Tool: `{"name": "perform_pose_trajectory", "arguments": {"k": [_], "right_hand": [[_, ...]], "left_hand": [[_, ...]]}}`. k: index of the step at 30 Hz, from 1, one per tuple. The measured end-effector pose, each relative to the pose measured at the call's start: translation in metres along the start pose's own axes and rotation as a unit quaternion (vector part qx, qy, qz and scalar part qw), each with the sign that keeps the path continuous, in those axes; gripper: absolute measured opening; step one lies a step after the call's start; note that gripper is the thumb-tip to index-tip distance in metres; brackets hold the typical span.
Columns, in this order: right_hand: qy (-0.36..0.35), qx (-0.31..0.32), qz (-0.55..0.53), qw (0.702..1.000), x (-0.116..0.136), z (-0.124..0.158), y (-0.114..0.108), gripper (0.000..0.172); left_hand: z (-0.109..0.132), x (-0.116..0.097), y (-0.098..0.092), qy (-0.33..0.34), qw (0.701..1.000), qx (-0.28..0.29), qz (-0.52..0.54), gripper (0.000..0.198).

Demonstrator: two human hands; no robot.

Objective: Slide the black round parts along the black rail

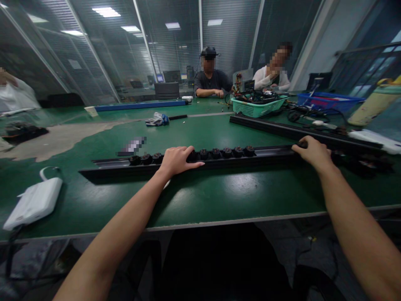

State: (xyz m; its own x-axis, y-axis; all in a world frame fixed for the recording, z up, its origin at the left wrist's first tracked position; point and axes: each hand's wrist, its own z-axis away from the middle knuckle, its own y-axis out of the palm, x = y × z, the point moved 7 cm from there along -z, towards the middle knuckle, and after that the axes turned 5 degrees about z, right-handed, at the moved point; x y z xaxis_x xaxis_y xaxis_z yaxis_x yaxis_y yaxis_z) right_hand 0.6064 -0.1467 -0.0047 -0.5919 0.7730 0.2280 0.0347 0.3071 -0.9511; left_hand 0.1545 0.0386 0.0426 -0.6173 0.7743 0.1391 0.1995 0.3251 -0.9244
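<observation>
A long black channel rail [269,156] lies across the green table in front of me. Several round black socket modules [227,153] sit in a row along its groove, on both sides of my left hand. My left hand [176,160] is closed over the rail's middle, thumb along the near side; its fingertips and part of one module are hidden. At the rail's right end, my right hand [315,154] pinches a small dark round piece [302,144], which looks like another socket module. Loose dark parts [366,163] lie to the right of that hand.
A second black rail [275,126] lies slantwise behind. Beyond it stand a green basket [258,108] of cables and a blue tray [328,101]. A white device [35,202] lies left, a phone [133,146] behind the rail. Other people sit across the table and at far left.
</observation>
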Motion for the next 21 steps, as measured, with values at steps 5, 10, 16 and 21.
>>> {"name": "perform_pose_trajectory", "arguments": {"k": [5,10,16,21], "right_hand": [[0.006,-0.004,-0.011,1.0,-0.004,0.0,-0.001,0.042],[0.023,-0.017,-0.012,1.0,-0.014,0.001,-0.005,0.044],[0.031,-0.012,-0.021,0.999,-0.017,0.001,-0.005,0.048],[0.035,-0.002,-0.011,0.999,-0.017,0.0,-0.003,0.049]], "left_hand": [[0.0,0.0,0.0,0.002,1.0,0.0,-0.001,0.08],[0.0,0.0,0.0,0.002,1.0,0.0,0.005,0.079],[0.0,0.001,0.0,-0.001,1.0,-0.002,0.005,0.078],[0.0,0.001,0.001,0.004,1.0,-0.004,-0.001,0.078]]}}
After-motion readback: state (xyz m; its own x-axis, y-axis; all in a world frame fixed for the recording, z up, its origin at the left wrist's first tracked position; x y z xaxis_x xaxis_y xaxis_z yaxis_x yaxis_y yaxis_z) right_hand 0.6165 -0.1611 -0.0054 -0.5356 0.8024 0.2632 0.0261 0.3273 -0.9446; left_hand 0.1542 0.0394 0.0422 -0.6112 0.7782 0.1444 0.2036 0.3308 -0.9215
